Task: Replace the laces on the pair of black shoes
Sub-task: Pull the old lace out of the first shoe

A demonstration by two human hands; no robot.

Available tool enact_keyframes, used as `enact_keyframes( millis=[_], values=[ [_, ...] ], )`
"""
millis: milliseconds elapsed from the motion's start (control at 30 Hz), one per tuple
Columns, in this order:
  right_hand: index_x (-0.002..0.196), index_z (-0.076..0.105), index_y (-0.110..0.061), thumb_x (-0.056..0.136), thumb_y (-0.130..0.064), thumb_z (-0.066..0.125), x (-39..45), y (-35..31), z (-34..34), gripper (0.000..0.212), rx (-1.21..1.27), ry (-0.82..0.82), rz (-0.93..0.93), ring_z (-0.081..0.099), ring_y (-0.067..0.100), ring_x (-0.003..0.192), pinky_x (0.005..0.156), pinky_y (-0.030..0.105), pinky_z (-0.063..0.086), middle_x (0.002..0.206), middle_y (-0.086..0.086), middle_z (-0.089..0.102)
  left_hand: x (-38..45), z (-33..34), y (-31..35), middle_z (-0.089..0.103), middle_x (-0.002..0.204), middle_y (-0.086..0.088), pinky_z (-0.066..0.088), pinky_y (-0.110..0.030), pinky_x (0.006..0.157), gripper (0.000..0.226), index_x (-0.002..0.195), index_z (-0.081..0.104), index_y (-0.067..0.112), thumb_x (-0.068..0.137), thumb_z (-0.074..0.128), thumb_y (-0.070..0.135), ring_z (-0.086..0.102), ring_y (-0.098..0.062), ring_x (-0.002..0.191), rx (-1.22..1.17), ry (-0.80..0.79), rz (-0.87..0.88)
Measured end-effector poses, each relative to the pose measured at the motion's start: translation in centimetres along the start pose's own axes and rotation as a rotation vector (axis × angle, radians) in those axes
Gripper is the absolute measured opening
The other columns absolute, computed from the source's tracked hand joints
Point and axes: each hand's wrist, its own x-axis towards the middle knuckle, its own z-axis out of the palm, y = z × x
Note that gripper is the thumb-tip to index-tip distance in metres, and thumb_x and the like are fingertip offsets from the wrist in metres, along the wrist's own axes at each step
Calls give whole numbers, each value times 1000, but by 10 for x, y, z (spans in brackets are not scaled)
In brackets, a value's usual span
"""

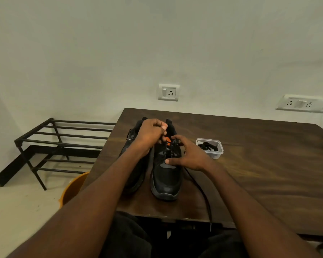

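Right-hand black shoe (166,175): on the table (250,155), toe toward you, directly under both hands. This is the item in work.

Left hand (151,135): fingers curled, pinching a lace strand above the upper eyelets near the orange tongue tag (168,140). Keep the pinch close to the tip so the end stays stiff as it meets the eyelet.

Right hand (188,155): fingers spread, thumb pressed on the vamp, holding nothing. Keep it there as the brace; lean down while your left hand pulls, or the shoe will probably lift.

Loose lace (199,190): runs from beneath your right hand toward you and over the near table edge. Draw it slowly, as it may drag or snag there.

Second black shoe (134,161): just left of the first, mostly hidden behind your left forearm. Lacing state cannot be told.

Clear container (210,148): just beyond your right hand, dark laces inside, within easy reach.
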Motion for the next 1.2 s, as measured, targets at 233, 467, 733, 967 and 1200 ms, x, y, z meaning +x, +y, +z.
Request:
enact_keyframes(
  millis=[233,467,733,967,1200],
  values=[
    [155,31,-42,75,-53,88,-1,-4,1,99,-71,12,18,50,15,137,95,30,42,153,-7,50,-5,2,-7,71,86,9,56,-28,80,17,83,70,26,93,68,12,65,-3,80,616,39,247],
    [152,35,-45,74,-51,89,0,-3,0,95,-39,12,35,52,14,133,92,28,43,152,-6,51,-6,-3,7,70,91,-3,46,-20,60,8,103,60,13,105,53,11,65,-6,71,-21,95,138],
    [156,30,-41,77,-51,87,-1,-5,2,98,-66,-6,25,52,19,135,97,34,47,155,-4,49,-1,0,-12,45,85,16,39,-21,77,8,95,79,22,91,75,17,47,-1,75,745,-101,344],
    [156,32,-41,74,-54,88,0,-4,1,101,-63,3,40,49,20,140,101,35,44,156,-4,49,0,0,8,76,88,-2,52,-23,68,22,101,63,13,110,43,18,74,-17,84,-208,184,57],
    [156,31,-42,73,-55,88,-1,-7,0,102,-95,15,51,54,20,136,95,31,44,154,-4,51,-6,-6,-7,58,93,7,42,-14,72,11,105,65,20,96,70,25,55,-4,77,618,-40,259]
  ],
)
